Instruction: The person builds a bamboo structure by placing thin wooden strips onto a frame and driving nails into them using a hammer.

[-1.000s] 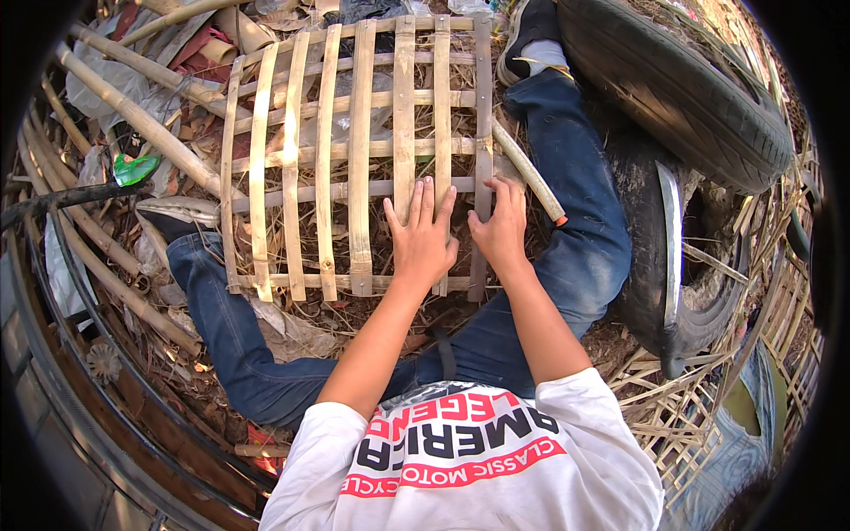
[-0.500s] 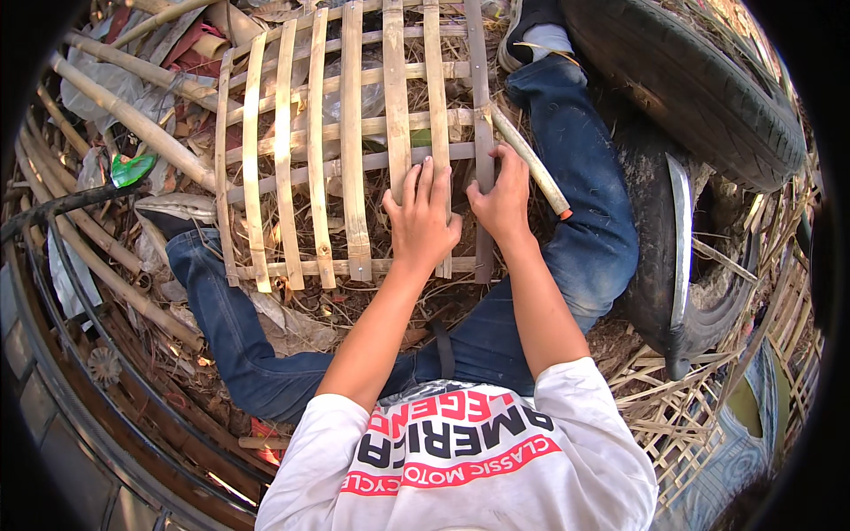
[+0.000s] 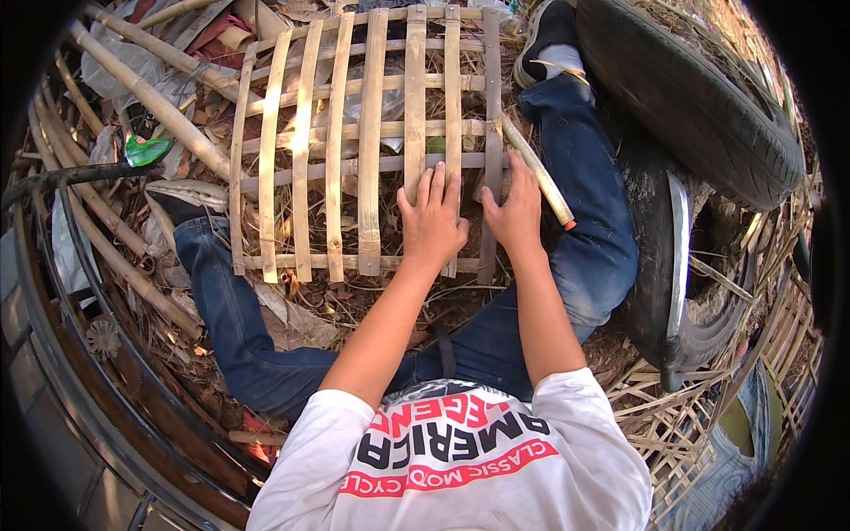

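Note:
A lattice panel of pale bamboo slats (image 3: 370,177) lies in front of me between my legs, its long slats crossed by several thinner strips. Across the slats near its lower right part rests my left hand (image 3: 431,219), fingers stretched forward and apart. My right hand (image 3: 516,212) is at the panel's right edge, beside the darker end slat (image 3: 492,97). Its fingers point forward, with the thumb spread toward that slat; neither hand grips anything visible. Just beyond the right fingers, a short bamboo stick with an orange end (image 3: 540,174) lies slanted against the panel's edge.
Two worn tyres (image 3: 699,97) lie on the right, with woven bamboo strips (image 3: 664,434) below them. Bamboo poles (image 3: 155,97), plastic scraps and a green piece (image 3: 146,150) litter the left. A dark curved frame (image 3: 115,389) stands at lower left.
The view has shifted slightly, so the panel sits further right in it. My right fingers have straightened from a bent pose; my left hand stays on the slats.

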`<state>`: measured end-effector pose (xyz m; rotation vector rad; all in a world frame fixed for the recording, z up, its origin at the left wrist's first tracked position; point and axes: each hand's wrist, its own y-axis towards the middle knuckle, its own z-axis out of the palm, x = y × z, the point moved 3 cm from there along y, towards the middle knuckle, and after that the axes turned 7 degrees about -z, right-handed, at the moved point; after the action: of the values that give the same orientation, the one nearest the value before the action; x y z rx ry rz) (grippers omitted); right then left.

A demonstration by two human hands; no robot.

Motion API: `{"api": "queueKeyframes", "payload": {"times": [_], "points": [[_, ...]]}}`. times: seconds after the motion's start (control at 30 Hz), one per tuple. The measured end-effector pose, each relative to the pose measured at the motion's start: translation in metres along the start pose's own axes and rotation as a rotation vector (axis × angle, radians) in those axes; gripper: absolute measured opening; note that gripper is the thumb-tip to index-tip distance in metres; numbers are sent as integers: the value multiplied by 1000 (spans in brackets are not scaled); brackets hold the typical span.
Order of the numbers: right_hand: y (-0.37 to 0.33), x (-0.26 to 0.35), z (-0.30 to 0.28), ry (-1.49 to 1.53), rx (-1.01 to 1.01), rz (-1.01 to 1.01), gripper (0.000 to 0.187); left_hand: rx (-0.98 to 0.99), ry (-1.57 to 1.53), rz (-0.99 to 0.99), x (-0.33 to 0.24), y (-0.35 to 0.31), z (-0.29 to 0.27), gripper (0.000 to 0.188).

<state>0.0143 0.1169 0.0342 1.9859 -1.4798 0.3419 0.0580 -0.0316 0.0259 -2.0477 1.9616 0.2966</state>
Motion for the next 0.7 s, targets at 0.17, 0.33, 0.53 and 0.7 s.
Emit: {"api": "queueKeyframes", "payload": {"times": [0.17,0.33,0.53,0.7], "points": [[3,1,0,-39,89,2,75,-17,19,31,0,-3,-3,78],[7,-3,-4,63,93,27,75,-59,29,64,1,-7,-2,74],[12,-2,-6,-2,102,-9,69,-143,-42,85,0,-6,-1,62],[14,-14,-2,128,101,77,64,-161,-61,80,-1,-1,0,60]]}}
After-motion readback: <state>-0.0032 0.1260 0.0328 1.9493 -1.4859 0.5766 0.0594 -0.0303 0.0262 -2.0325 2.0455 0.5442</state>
